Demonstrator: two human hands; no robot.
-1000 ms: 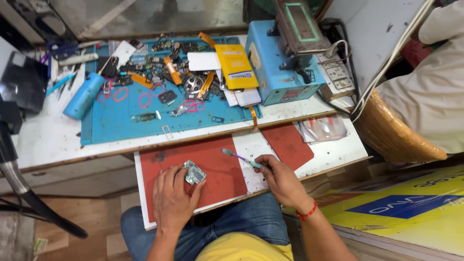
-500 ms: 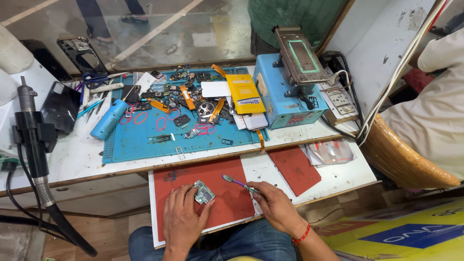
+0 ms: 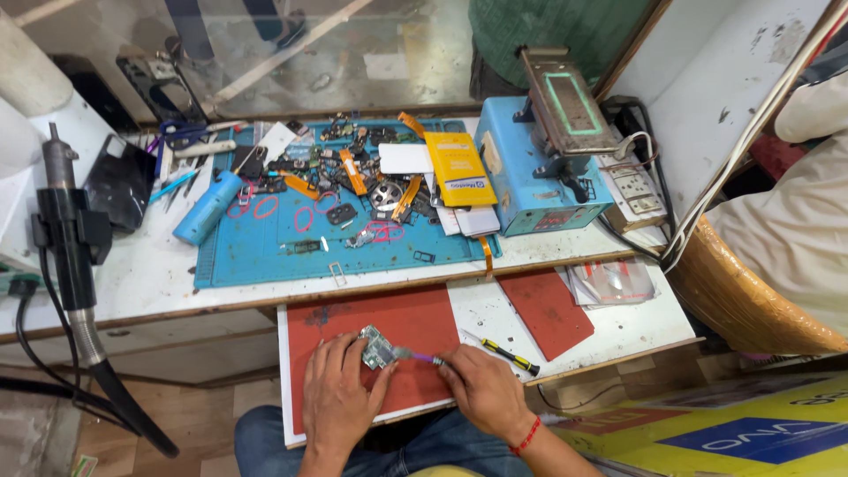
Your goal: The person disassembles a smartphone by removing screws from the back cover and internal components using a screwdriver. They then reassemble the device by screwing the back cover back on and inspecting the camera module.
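Since a second ago, the right hand (image 3: 481, 389) has brought its purple-handled brush (image 3: 422, 357) onto the small circuit board (image 3: 378, 346), which the left hand (image 3: 338, 395) pins against the red mat (image 3: 389, 322). Light strokes seem wise. Beside the right hand lies a screwdriver (image 3: 505, 353).

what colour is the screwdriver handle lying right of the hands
Black and yellow, on the screwdriver; the head view shows it.

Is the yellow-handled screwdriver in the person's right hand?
No, the screwdriver lies on the white board beside the right hand, which holds a small brush.
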